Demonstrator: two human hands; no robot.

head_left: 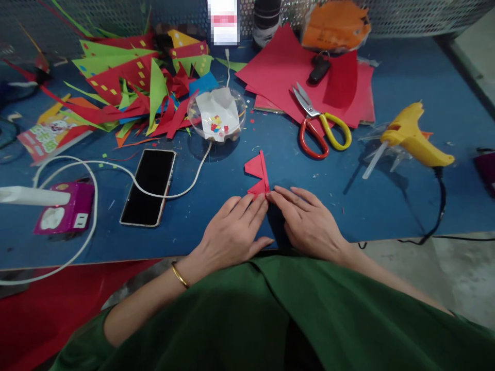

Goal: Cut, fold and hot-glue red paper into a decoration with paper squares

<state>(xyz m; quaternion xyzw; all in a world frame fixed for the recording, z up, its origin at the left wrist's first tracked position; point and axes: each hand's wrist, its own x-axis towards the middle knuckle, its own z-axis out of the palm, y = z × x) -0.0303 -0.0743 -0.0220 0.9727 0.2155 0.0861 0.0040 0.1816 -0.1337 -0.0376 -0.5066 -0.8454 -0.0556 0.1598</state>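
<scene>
My left hand and right hand are close together, fingertips at the near end of the red paper; I cannot tell whether either pinches it. The folded piece lies on the blue table in front of me. Beyond it are the scissors and bowl; a phone lies left, the glue gun right.

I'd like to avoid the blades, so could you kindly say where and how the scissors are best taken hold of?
Probably by the red handle and yellow handle, reached with the right hand from the person's side: both face that way, while the blades point away over red paper.
</scene>
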